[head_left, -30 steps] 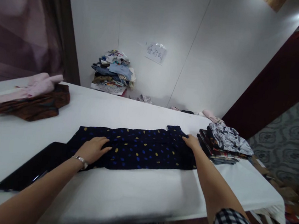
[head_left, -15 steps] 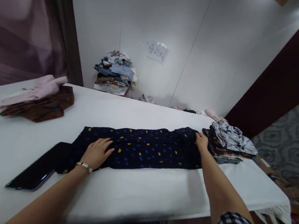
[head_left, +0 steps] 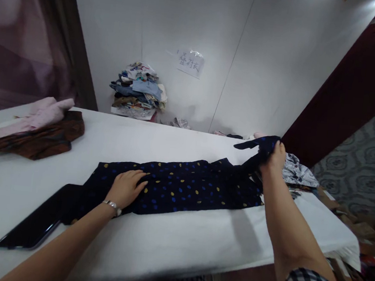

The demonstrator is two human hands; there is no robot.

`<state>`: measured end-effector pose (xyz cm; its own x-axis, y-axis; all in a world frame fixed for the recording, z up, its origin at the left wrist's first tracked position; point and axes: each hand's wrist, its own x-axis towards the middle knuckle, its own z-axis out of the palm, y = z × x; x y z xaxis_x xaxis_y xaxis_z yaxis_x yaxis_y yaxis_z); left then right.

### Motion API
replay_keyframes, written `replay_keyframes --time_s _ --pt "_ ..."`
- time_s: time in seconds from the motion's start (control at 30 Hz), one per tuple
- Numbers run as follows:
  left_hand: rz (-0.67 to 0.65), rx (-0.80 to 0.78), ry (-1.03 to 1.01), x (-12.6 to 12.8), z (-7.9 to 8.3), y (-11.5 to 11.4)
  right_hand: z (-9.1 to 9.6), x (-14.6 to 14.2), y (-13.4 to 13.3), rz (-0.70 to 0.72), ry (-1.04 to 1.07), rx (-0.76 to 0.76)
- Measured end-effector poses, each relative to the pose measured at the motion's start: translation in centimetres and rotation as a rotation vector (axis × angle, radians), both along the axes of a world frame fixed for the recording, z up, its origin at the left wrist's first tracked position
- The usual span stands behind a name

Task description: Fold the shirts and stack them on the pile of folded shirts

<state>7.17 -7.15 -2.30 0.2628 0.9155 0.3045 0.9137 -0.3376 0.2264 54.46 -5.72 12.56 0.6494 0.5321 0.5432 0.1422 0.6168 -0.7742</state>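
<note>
A dark navy shirt (head_left: 183, 184) with blue and yellow spots lies in a long folded strip across the white table. My left hand (head_left: 126, 187) rests flat on its left part, fingers stretched out. At the right end, my right hand (head_left: 274, 157) is closed on a piece of the shirt, which looks like a sleeve or cuff, and holds it up off the table. The raised fabric hangs between that hand and the strip. A black flat tablet-like object (head_left: 31, 222) touches the shirt's left end.
Pink and brown folded clothes (head_left: 37, 129) sit at the table's left. A tall clothes pile (head_left: 139, 90) stands against the wall under a paper sign (head_left: 190, 63). Black-and-white patterned clothing (head_left: 300, 172) lies beyond my right hand. The white table (head_left: 177, 242) has its near edge before me.
My right hand has risen, lifting the shirt's right-hand piece off the table. My left hand stays flat on the shirt. The view has shifted slightly.
</note>
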Motion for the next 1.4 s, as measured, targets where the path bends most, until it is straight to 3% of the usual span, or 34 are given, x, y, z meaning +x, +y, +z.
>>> replay_keyframes --time_s 0.1,0.23,0.47,0.6,0.7,0.8,0.97,1.03,1.1,1.17,1.23,1.33,1.4 --pt "-0.108 -0.002 -0.001 2.9 0.9 0.8 1.9 0.0 -2.4 -0.126 0.081 0.16" --pt "-0.159 -0.072 0.02 5.5 0.6 2.1 3.0 -1.2 -7.1 -0.159 0.01 0.302" --pt "-0.192 -0.087 0.05 5.4 0.1 3.0 0.2 -2.3 -14.8 -0.284 -0.043 0.339" --pt "-0.173 -0.114 0.016 5.1 0.3 2.9 -0.6 -2.4 -16.3 -0.242 -0.242 0.32" --pt "-0.183 -0.125 -0.109 6.0 1.2 2.0 0.2 -4.0 -14.7 -0.154 -0.215 0.268" --pt "-0.269 -0.134 -0.371 8.1 3.7 0.1 1.8 -6.7 -11.7 0.057 -0.197 0.087" --pt "-0.354 -0.362 -1.113 10.9 8.8 -1.8 3.5 -13.0 -5.4 0.65 -0.315 -0.207" --pt "-0.336 -0.565 -1.415 10.6 9.6 -1.5 2.9 -15.9 -2.7 0.943 -0.477 -0.397" --pt "-0.262 -0.798 -1.556 9.5 9.3 -1.2 1.3 -18.4 -0.5 1.156 -0.624 -0.584" --pt "-0.117 -0.929 -1.598 8.1 8.3 -1.1 -1.1 -19.9 1.0 1.211 -0.707 -0.695" --pt "0.062 -0.95 -1.64 6.6 7.3 -1.5 -3.8 -20.1 1.6 1.19 -0.724 -0.724" --pt "0.227 -0.918 -1.683 4.4 6.4 -2.5 -7.6 -17.9 1.9 1.142 -0.686 -0.742" --pt "0.218 -0.917 -1.674 3.2 6.5 -3.2 -9.2 -15.0 2.1 0.954 -0.711 -0.818"
